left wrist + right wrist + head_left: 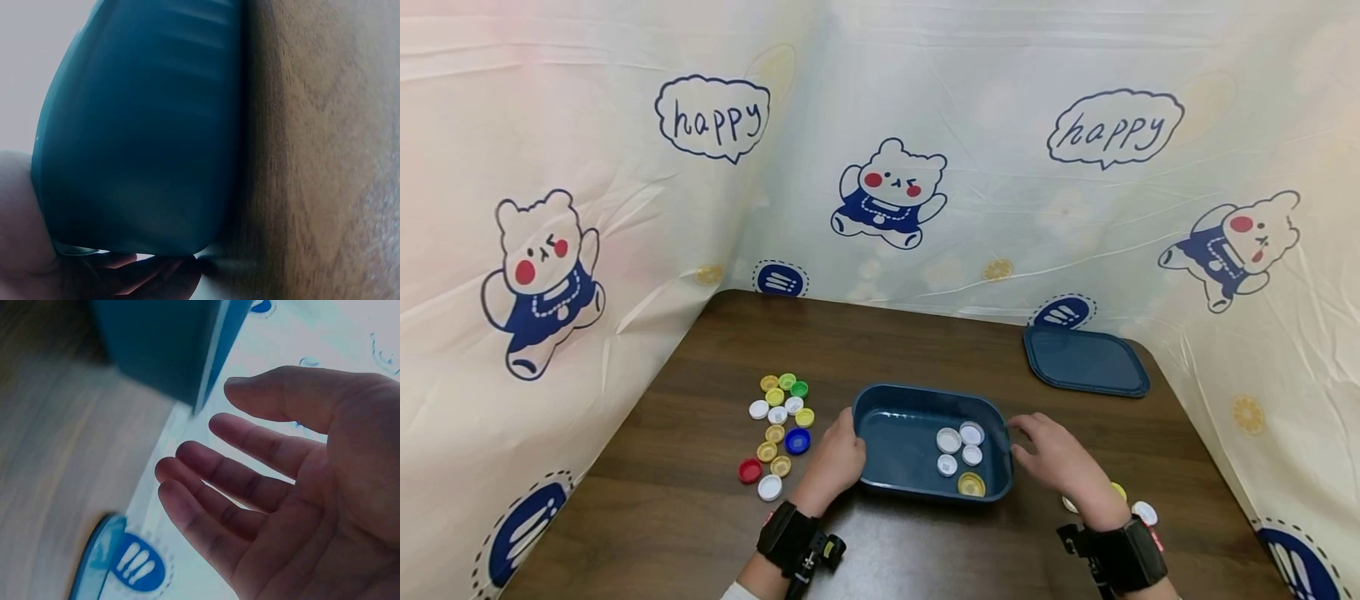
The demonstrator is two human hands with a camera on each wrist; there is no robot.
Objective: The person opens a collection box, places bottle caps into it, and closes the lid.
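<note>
Gripping the blue box (891,446) at its left end, seemingly to steady it, the left hand (837,454) faces an empty, relaxed right hand (1054,454) across scattered caps (949,440).

"happy" twice, in cloud-shaped bubbles (712,118) on pale sheeting (1000,50)

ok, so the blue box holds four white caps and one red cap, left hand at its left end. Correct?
Not red: the fifth cap in the blue box is yellow, per the head view. Four white caps and left hand at the left end: correct.
</note>
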